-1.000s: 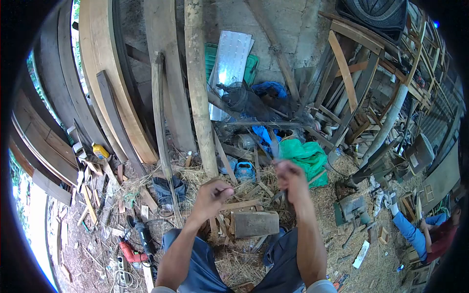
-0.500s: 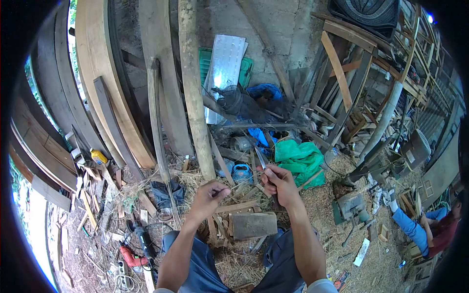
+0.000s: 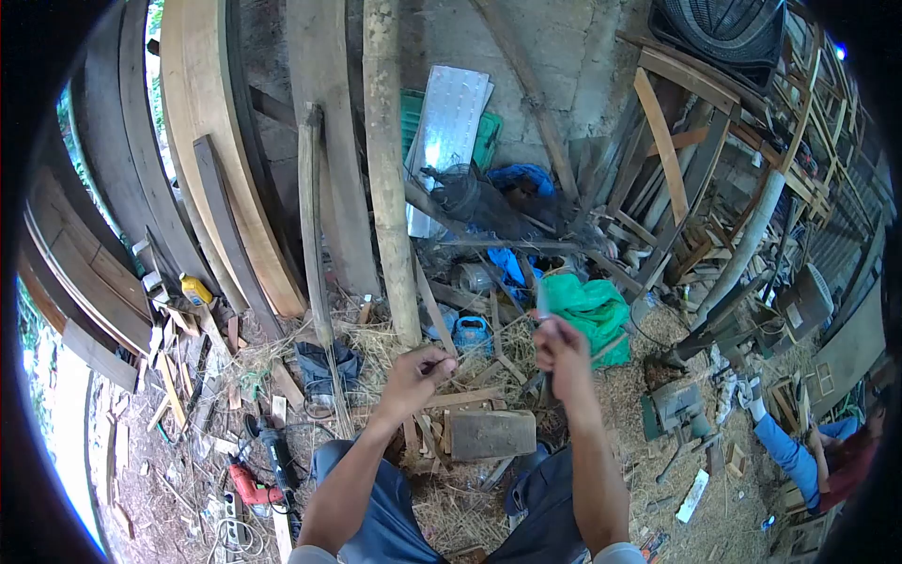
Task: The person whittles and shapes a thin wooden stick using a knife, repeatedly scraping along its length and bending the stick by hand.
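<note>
My right hand point(image 3: 564, 355) is closed round a knife, its blade point(image 3: 542, 303) pointing up and away and blurred by motion. Most of the handle is hidden by my fingers. Left of it, my left hand point(image 3: 413, 382) is closed with thumb and fingertips pinched together; whatever is between them is too small to make out. The two hands are apart, above the ground in front of my knees. Just below and between them lies a wooden block point(image 3: 491, 435). A green plastic bag point(image 3: 587, 310) lies beyond my right hand.
Wood scraps and shavings cover the ground. A red power tool point(image 3: 252, 486) and a dark angle grinder point(image 3: 275, 458) lie at lower left. Tall planks point(image 3: 202, 122) and a pole point(image 3: 383, 179) stand ahead. At far right sits another person point(image 3: 799, 456), near a metal vise-like device point(image 3: 678, 406).
My right hand with the knife has moved slightly to the right and turned. My left hand has shifted slightly right. The whole view has shifted a little.
</note>
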The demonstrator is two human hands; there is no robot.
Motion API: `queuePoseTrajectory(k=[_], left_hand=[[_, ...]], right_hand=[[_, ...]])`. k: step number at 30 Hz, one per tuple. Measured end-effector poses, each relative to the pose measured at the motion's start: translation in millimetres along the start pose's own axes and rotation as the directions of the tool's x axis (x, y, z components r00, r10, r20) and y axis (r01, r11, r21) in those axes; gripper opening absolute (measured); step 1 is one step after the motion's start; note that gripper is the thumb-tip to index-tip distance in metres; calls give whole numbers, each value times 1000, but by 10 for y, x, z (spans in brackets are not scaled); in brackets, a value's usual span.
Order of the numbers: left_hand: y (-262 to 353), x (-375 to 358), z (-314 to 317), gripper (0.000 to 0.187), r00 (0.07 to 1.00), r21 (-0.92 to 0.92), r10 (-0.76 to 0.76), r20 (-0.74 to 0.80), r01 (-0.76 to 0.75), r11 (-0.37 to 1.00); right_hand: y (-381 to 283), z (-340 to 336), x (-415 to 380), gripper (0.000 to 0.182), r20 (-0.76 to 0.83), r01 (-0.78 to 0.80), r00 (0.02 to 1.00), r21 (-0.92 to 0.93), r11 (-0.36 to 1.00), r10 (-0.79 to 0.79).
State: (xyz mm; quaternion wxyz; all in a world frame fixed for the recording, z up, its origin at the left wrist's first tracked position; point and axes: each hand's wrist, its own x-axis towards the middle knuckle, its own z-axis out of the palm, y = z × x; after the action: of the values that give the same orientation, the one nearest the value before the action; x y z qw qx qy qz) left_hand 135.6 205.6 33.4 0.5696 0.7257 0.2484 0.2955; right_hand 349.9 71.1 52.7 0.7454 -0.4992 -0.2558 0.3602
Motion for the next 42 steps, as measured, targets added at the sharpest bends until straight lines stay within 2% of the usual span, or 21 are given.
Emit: queuePoseTrajectory(k=[1, 3, 4, 6, 11, 13, 14, 15, 16, 17, 20, 21, 23, 26, 29, 33, 34, 37, 42], left_hand=[[-4, 20, 30, 15, 1000, 1, -1, -5, 1, 1000], [58, 24, 79, 13, 1000, 39, -3, -16, 3, 999], [78, 19, 108, 11, 1000, 74, -7, -27, 9, 997], [12, 43, 180, 11, 1000, 46, 20, -15, -19, 999], [64, 17, 221, 10, 996, 17, 79, -38, -78, 997], [207, -23, 238, 7, 995, 152, 84, -60, -74, 986], [250, -36, 246, 7, 995, 149, 81, -62, -71, 986], [287, -46, 253, 6, 984, 222, 150, -93, -127, 967], [298, -55, 255, 6, 969, 298, 220, -115, -178, 938], [286, -63, 244, 6, 969, 298, 218, -115, -176, 938], [266, -118, 205, 7, 951, 309, 263, -160, -205, 929], [285, -134, 202, 6, 938, 370, 312, -147, -241, 897], [277, -115, 206, 6, 921, 426, 362, -141, -274, 862], [209, -88, 200, 7, 936, 412, 325, -134, -246, 877], [220, -71, 245, 9, 902, 427, 409, -140, -318, 847], [235, -84, 234, 10, 875, 440, 463, -141, -363, 821], [236, -95, 226, 10, 875, 448, 466, -128, -368, 815], [220, -101, 228, 10, 893, 437, 427, -141, -331, 837], [229, -115, 260, 11, 882, 456, 456, -118, -360, 814]], right_hand=[[19, 162, -59, 27, 77, -19, 997, -13, 1000, 20], [71, 442, -192, 27, 129, -120, 983, -64, 991, 128], [149, 509, -211, 27, 124, -121, 984, -61, 991, 128], [255, 563, -226, 22, 288, -135, 943, -123, 983, 166], [194, 509, -158, 19, 279, -244, 928, -47, 969, 247], [198, 463, -122, 20, 303, -185, 929, -110, 977, 210], [201, 460, -119, 20, 291, -163, 937, -127, 978, 194], [192, 447, -109, 20, 290, -166, 937, -130, 978, 197], [182, 420, -100, 20, 219, -186, 949, -188, 964, 226], [167, 386, -79, 20, 148, -208, 957, -242, 948, 248], [-31, 90, 65, 21, 74, -169, 981, -135, 976, 180], [-92, 65, 93, 22, 55, -145, 987, -91, 985, 150], [-76, 130, 22, 24, 60, -167, 983, -70, 983, 172], [79, 352, -164, 23, 203, -277, 936, -76, 958, 287], [237, 532, -214, 23, 249, -352, 901, -60, 934, 355], [118, 464, -141, 25, 265, -361, 902, 26, 932, 342], [152, 400, -106, 28, 191, -345, 922, 15, 938, 336], [109, 349, -85, 27, 199, -327, 930, 67, 943, 309], [174, 493, -174, 20, 243, -373, 902, 17, 928, 358]])
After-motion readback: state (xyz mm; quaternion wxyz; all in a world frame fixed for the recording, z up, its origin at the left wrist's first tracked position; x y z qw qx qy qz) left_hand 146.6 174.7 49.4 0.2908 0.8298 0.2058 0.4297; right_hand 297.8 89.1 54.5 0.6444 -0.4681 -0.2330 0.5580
